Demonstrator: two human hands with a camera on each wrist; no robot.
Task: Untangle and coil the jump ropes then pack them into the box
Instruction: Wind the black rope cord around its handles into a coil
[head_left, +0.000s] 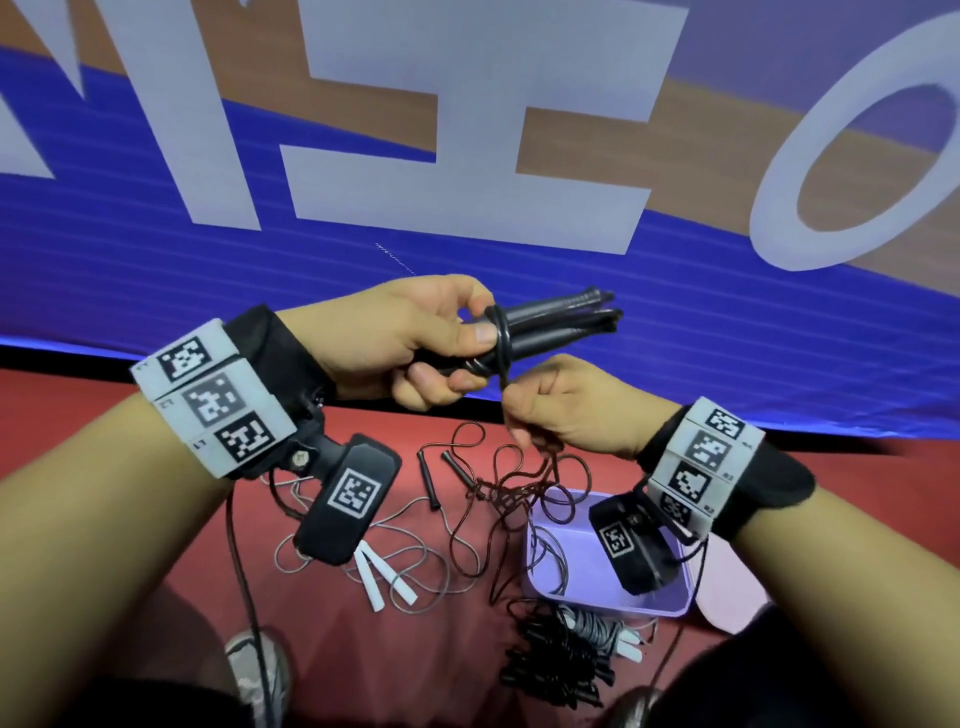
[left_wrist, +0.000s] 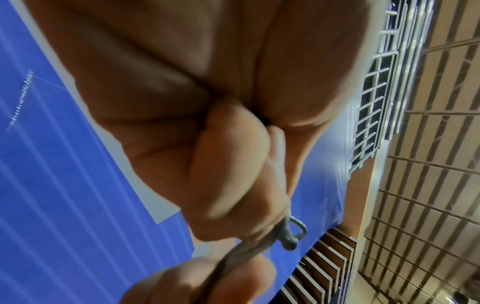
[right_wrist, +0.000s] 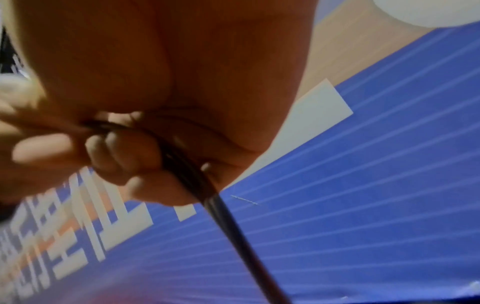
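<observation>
1. Above the red floor (head_left: 130, 545), the left hand (head_left: 395, 338) grips a bundle of black handles (head_left: 561, 325), thumb and fingers clamped round it, cord loops circling the bundle.
2. The right hand (head_left: 576, 402), just below, pinches the black cord (head_left: 503, 387) with curled fingers.
3. On the floor lie a tangled dark rope (head_left: 519, 483), a white-handled rope (head_left: 384, 577) and coiled ropes (head_left: 556, 660) beside the lilac box (head_left: 597, 603).

Blue banner (head_left: 467, 249): large pale characters, cropped, unreadable. Wristbands (head_left: 213, 400): black-and-white square marker codes (no legible lettering).
</observation>
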